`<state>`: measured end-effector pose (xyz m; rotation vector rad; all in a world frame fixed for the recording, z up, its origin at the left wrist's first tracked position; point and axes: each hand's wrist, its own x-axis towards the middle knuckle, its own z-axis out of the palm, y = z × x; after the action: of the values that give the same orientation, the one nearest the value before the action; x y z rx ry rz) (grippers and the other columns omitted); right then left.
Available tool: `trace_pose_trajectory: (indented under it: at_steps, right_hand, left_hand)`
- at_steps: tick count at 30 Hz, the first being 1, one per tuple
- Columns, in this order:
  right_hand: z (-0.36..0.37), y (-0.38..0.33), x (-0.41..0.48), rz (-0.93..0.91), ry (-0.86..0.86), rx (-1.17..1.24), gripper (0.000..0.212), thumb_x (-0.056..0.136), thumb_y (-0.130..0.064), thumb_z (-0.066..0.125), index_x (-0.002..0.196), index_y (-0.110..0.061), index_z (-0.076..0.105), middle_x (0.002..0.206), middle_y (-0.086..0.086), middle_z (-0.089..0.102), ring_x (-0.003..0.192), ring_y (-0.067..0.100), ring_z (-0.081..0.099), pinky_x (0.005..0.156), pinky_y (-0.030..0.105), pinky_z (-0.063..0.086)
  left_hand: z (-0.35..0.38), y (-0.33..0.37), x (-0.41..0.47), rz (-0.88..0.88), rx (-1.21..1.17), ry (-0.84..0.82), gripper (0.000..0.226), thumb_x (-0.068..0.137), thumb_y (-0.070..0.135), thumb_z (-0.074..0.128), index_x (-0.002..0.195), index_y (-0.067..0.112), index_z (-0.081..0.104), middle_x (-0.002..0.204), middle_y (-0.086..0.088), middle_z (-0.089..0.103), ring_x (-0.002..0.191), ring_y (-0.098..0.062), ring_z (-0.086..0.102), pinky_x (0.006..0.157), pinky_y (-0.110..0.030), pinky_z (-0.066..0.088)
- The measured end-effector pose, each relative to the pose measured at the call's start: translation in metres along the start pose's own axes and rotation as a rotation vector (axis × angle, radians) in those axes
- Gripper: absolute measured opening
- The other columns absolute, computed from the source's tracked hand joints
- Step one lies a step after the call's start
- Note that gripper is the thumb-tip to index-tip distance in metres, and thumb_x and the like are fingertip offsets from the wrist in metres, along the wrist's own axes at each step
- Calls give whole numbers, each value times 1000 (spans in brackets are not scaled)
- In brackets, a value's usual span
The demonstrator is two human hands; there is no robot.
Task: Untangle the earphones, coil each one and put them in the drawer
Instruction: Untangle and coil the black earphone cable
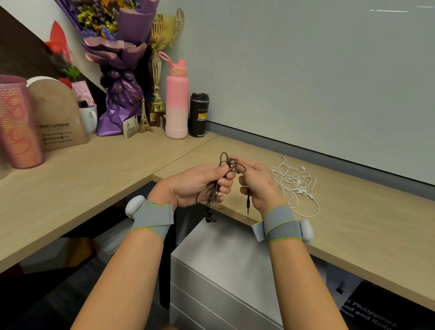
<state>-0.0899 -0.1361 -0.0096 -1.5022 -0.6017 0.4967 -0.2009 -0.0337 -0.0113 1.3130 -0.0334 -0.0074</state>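
Two sets of earphones are noted. The dark earphones (225, 170) are held above the desk edge (233, 216), bunched in a knot between both hands. The left hand (201, 183) is closed around the gathered cord, with the earbuds dangling below it; the right hand (255, 184) is pinching a loop at the top of the knot, and the plug end hangs beneath that hand.

Risk is judged as follows: if the loop is pulled hard against the clenched bundle, the knot may be tightened rather than freed, and strain would fall on the thin cord near the plug. The hanging earbuds could be caught on the desk edge or swung into the cabinet.

The white earphones (295, 183) are lying loose and tangled on the desk, just to the right of the dark earphones, untouched. The grey drawer unit (223, 268) stands below the dark earphones, under the desk, its drawers apparently closed.

Well to the left of the dark earphones, against the wall, a pink bottle (177, 100), a black tumbler (198, 114), a trophy (161, 62) and a purple bouquet (116, 43) are recorded. The surface is pale wood laminate.
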Motion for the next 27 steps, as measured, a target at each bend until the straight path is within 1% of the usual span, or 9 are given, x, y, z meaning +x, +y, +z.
trace_pose_trajectory:
  at_steps: [5,9,11,13,15,17,20,23,27]
  right_hand:
    - [-7,12,-4,74,-117,-194,18,89,-23,57,99,-21,73,73,-5,43,52,8,26,48,22,20]
    - [-1,12,-14,-62,-294,-469,28,91,-10,55,116,-6,66,90,-7,66,65,-10,56,55,7,41]
    - [6,10,-19,-131,-395,-735,30,90,-3,48,115,6,62,107,9,69,95,13,62,86,21,46]
    - [13,6,-22,-196,-468,-971,22,86,1,43,92,13,60,78,15,59,77,32,48,81,39,45]
    - [16,-2,-23,-248,-482,-1112,18,84,1,42,74,3,57,66,13,42,71,26,37,67,36,36]
    - [15,-9,-23,-318,-438,-1141,26,84,-1,45,91,-5,69,75,15,56,76,29,47,73,30,36]
    - [10,-13,-15,-330,-244,-1004,32,89,-14,51,118,-10,65,107,12,69,101,26,60,81,22,37]
    - [7,-5,-7,-257,-231,-922,40,95,-33,49,128,-12,57,119,10,65,109,23,59,84,20,36]
    - [7,11,-4,-223,-276,-754,35,97,-38,46,109,-15,68,98,5,69,92,18,57,81,23,37]
  left_hand:
    - [-15,1,4,110,-131,294,28,102,34,32,83,20,46,58,11,43,55,-4,52,66,-28,54]
    - [-27,-6,11,108,-15,588,31,104,34,30,81,20,46,62,8,39,43,-3,41,53,-21,41]
    - [-27,-12,16,73,151,686,32,104,31,30,78,19,45,63,6,37,43,-5,35,48,-20,32]
    - [-26,-17,17,14,445,721,34,103,29,31,74,18,46,63,4,38,48,-9,34,48,-23,29]
    - [-27,-22,15,-60,812,661,38,102,27,33,68,19,46,65,1,43,58,-16,39,56,-28,31]
    - [-25,-28,13,-149,965,561,40,102,28,33,65,18,42,65,-1,42,61,-18,38,59,-30,29]
    - [-20,-33,10,-257,631,467,35,102,29,28,70,19,39,62,3,30,50,-11,27,49,-25,22]
    - [-17,-31,10,-312,290,402,30,97,28,23,74,20,40,61,7,28,45,-7,22,52,-25,18]
    - [-16,-24,6,-337,154,286,31,93,27,16,79,16,42,65,5,26,47,-7,21,54,-24,22]
